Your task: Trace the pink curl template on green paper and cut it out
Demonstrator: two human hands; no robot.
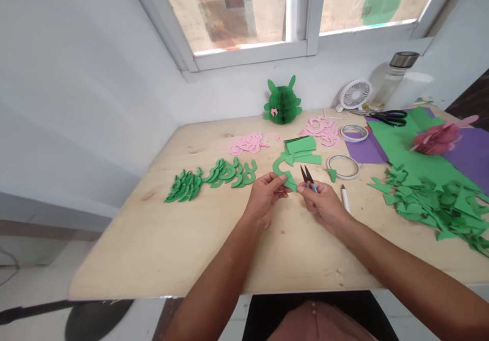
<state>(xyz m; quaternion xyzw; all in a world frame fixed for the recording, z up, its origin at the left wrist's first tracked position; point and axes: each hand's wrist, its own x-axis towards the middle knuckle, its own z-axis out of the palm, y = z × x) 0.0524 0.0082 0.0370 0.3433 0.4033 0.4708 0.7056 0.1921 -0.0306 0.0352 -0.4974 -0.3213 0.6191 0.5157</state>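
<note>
My left hand (267,194) pinches a green paper piece (289,180) above the middle of the table. One end of that piece curves up and away in a hook shape. My right hand (324,201) holds small thread snips (307,176), dark blades pointing up and away, blue on the handle. Its thumb and fingertips also reach the right edge of the green paper. Just beyond lie stacked green paper strips (301,147). Left of my hands rest curved green cut-outs (229,172) and a heap of smaller green pieces (183,185).
Green scraps (439,203) pile up at the right, by purple and green sheets. Tape rolls (343,167), a white pen (345,198) and pink cut-outs (248,143) lie around. A green paper figure (282,104), a fan (355,95) and a bottle (391,81) stand behind.
</note>
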